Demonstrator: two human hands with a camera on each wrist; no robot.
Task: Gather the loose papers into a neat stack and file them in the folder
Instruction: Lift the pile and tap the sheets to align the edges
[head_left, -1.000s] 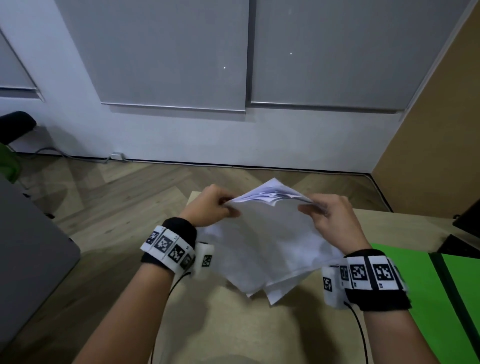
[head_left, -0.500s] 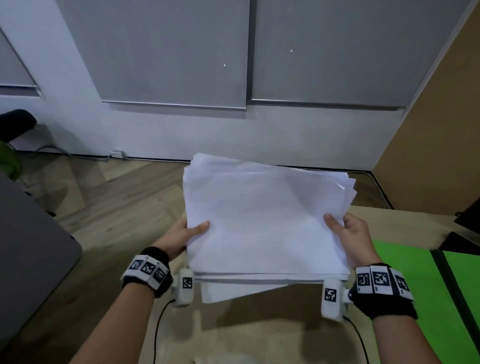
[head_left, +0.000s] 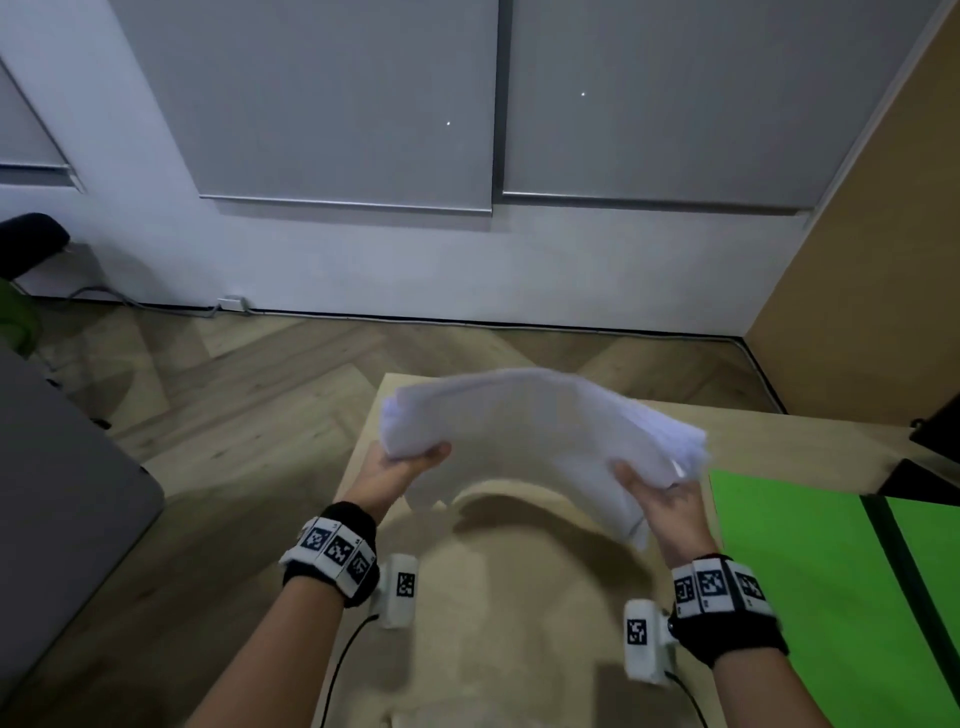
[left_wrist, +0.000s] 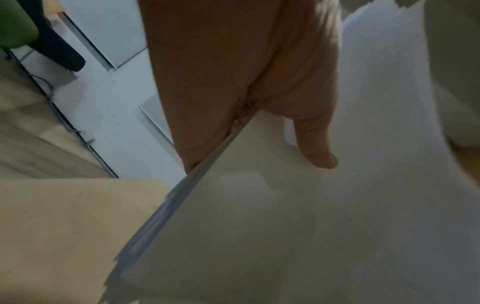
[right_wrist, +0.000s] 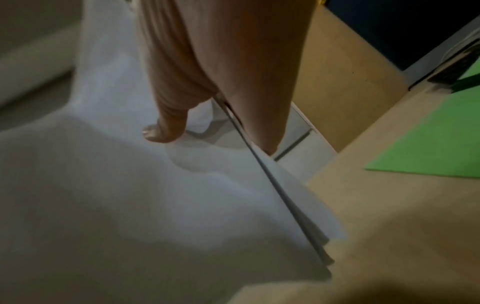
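Pale wooden table (head_left: 519, 649) under grey window blinds (head_left: 343, 104), herringbone floor at far left. Half a second back, stood the sheets upright on their near edge, faces toward the camera; now tipped over into a sagging arch, held clear of the tabletop. Left hand (head_left: 400, 467) pinching the left end of the paper stack (head_left: 530, 431), thumb over the top and fingers curled beneath; right hand (head_left: 662, 499) clamped the same way on the right end. Edges ragged, corners stepped in both wrist views. Squaring probably not finished; likely more tapping needed. Green folder (head_left: 800, 582) lying open at right, near but apart, nothing filed yet.
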